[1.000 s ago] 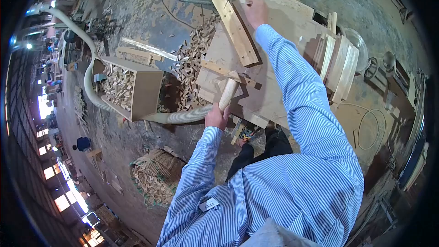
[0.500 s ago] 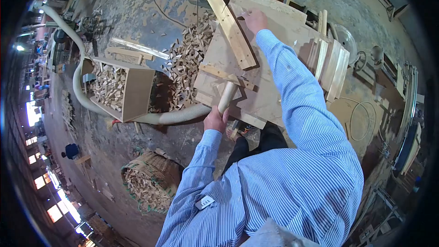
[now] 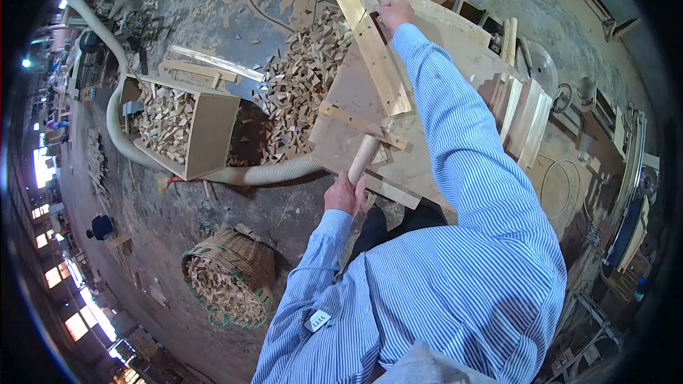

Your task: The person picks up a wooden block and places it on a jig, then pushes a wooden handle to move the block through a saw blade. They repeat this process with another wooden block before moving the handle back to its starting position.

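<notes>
The left hand [image 3: 345,195] is clamped around the lower end of a pale stick [image 3: 363,159], whose far end is at a thin strip [image 3: 348,115] on the surface [image 3: 459,60]. Beyond the strip, a long board [image 3: 373,50] lies slantwise. The right hand [image 3: 395,14] is beside its far part, fingers curled; whether they grip anything, I cannot tell.

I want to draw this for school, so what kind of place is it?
Probably a woodworking shop: there are wood scraps in a basket, long boards stacked on the table, and a fat hose on the floor.
</notes>
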A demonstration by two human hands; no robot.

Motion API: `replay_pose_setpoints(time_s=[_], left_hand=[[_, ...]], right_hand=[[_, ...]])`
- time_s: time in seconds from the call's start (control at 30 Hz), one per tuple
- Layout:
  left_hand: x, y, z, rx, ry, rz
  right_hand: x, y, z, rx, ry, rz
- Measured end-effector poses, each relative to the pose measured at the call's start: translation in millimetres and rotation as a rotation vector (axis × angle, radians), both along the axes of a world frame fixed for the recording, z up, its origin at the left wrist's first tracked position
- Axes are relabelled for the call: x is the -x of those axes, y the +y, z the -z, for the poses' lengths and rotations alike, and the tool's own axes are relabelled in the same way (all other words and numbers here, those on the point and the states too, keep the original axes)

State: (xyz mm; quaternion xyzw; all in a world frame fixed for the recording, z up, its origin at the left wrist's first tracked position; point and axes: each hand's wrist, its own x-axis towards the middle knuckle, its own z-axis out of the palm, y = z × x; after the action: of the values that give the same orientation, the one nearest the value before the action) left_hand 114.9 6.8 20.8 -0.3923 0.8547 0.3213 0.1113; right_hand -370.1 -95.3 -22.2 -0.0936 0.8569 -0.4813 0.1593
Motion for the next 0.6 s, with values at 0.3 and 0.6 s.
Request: replay_pose_setpoints(time_s=[0.3,0.6], left_hand=[[7.5,0.0,1.1,0.018,-0.007,0.010],[46.5,-5.5,-0.8,0.006,-0.006,0.011]], right_hand=[[19.4,-13.6,21.2,-0.106,0.241,-0.017],[55.2,-16.7,14.7,-0.194,0.253,-0.040]])
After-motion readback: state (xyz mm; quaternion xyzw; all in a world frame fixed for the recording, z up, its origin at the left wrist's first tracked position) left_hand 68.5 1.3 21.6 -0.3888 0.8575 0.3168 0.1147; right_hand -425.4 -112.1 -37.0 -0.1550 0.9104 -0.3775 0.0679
